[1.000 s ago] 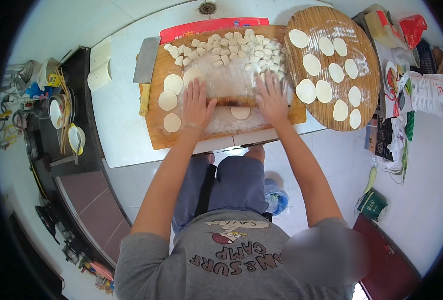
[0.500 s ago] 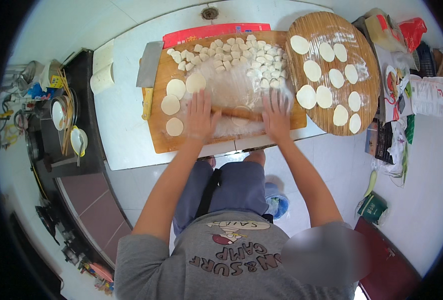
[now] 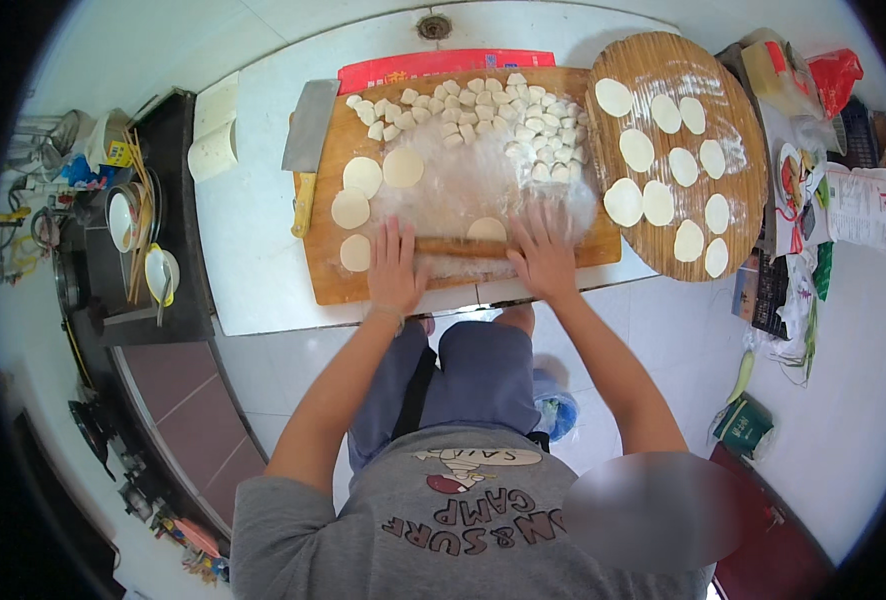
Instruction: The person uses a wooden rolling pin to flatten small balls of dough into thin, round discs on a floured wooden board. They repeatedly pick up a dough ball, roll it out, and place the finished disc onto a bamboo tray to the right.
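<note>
My left hand (image 3: 395, 268) and my right hand (image 3: 544, 252) lie flat with fingers stretched, pressing on the two ends of a wooden rolling pin (image 3: 460, 246). Just beyond the pin, a round dough wrapper (image 3: 487, 230) rests on the floured cutting board (image 3: 335, 289). Several flattened dough rounds (image 3: 351, 209) sit at the board's left side, the lowest one close to my left fingers. Along the far and right parts of the board, many small dough pieces (image 3: 537, 124) are gathered, dusted with flour.
Left of the cutting board lies a cleaver (image 3: 311, 130) with a yellow handle. A round wooden board (image 3: 742, 195) on the right carries several rolled wrappers. Behind is a red sheet (image 3: 443, 62). Bowls with chopsticks (image 3: 141, 235) stand on the dark counter at far left.
Both hands and the rolling pin have come toward me. The pin, earlier across the dough wrapper, is now at its near side and lies more level. The view has shifted slightly.
</note>
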The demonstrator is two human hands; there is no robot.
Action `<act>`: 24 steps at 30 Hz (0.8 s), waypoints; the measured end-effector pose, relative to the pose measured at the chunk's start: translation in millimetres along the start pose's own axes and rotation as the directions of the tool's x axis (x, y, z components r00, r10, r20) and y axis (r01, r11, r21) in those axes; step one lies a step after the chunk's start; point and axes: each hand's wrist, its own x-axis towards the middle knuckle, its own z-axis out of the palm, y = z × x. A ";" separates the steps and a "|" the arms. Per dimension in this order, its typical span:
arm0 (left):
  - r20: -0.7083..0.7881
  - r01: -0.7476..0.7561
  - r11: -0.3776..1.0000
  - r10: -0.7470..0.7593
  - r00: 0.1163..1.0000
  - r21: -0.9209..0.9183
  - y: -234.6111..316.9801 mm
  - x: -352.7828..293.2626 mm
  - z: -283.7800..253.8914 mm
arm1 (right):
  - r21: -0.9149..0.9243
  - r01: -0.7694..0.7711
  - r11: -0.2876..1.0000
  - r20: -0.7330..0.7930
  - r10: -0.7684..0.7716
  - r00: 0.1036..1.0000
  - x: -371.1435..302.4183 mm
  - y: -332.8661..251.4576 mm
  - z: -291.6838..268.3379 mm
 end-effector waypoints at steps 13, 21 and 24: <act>0.117 -0.068 0.967 0.099 0.988 -0.244 94.2 48.1 19.1 | 0.245 -0.035 0.969 -0.183 0.082 0.980 19.9 47.5 -11.4; -0.189 -0.214 0.951 0.173 0.967 -0.224 45.0 17.3 1.6 | 0.078 0.008 0.997 0.190 -0.023 0.982 -19.3 66.5 -7.4; -0.069 -0.048 0.995 0.042 0.997 -0.092 19.9 2.2 0.7 | 0.156 0.144 0.977 0.172 -0.171 0.970 -12.9 52.9 9.5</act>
